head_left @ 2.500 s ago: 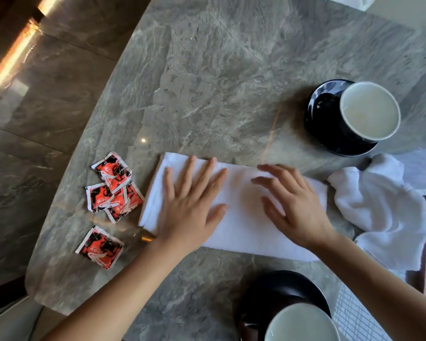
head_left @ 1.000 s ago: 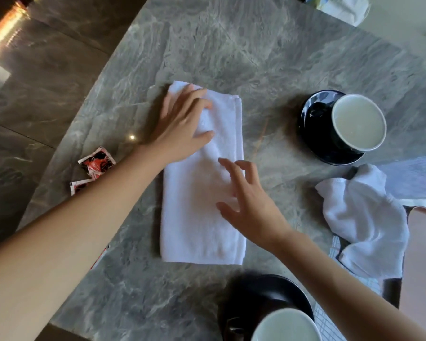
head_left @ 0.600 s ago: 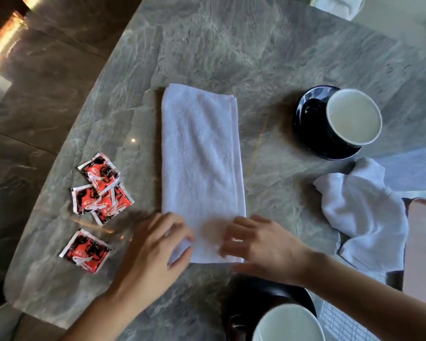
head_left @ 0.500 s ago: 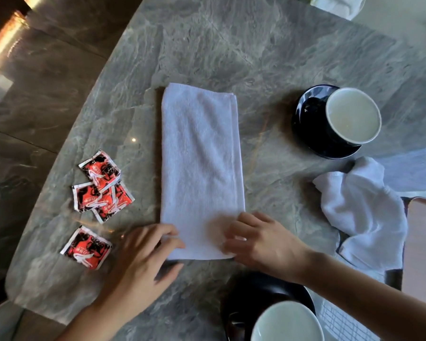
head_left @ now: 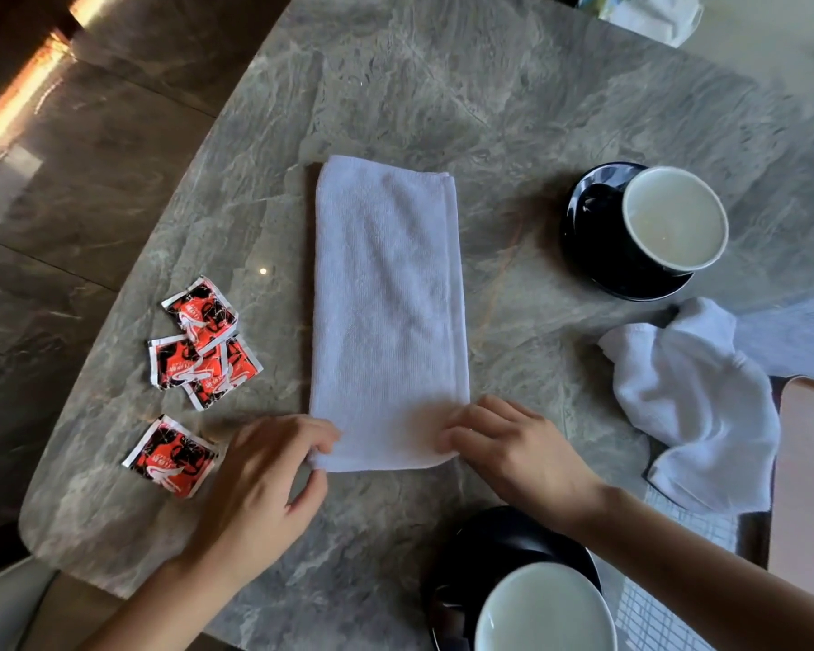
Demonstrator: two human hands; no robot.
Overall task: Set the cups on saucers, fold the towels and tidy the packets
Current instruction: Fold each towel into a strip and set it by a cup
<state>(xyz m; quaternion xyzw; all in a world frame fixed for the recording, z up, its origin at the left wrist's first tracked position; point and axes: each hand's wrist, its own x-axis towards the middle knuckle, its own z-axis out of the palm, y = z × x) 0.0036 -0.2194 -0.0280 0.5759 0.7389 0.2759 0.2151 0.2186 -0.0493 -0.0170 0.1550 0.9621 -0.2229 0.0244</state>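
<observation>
A white towel [head_left: 386, 298] folded into a long strip lies lengthwise on the grey marble table [head_left: 442, 86]. My left hand [head_left: 264, 481] pinches its near left corner. My right hand [head_left: 513, 448] grips its near right corner with curled fingers. A crumpled white towel [head_left: 696, 397] lies at the right. One white cup [head_left: 675, 218] sits on a black saucer [head_left: 593, 237] at the far right. A second cup [head_left: 543, 613] sits on a black saucer [head_left: 485, 556] at the near edge. Several red-and-black packets [head_left: 203, 340] lie loose at the left, one [head_left: 170, 455] apart from the rest.
The table's rounded left edge drops to a dark stone floor [head_left: 67, 180]. A white bundle [head_left: 649, 16] sits past the far edge. A checked cloth [head_left: 677, 603] and a tan surface [head_left: 809, 462] lie at the near right.
The towel was turned from crosswise to lengthwise. Both hands then came down from its top and middle to its near end and took hold of the two near corners.
</observation>
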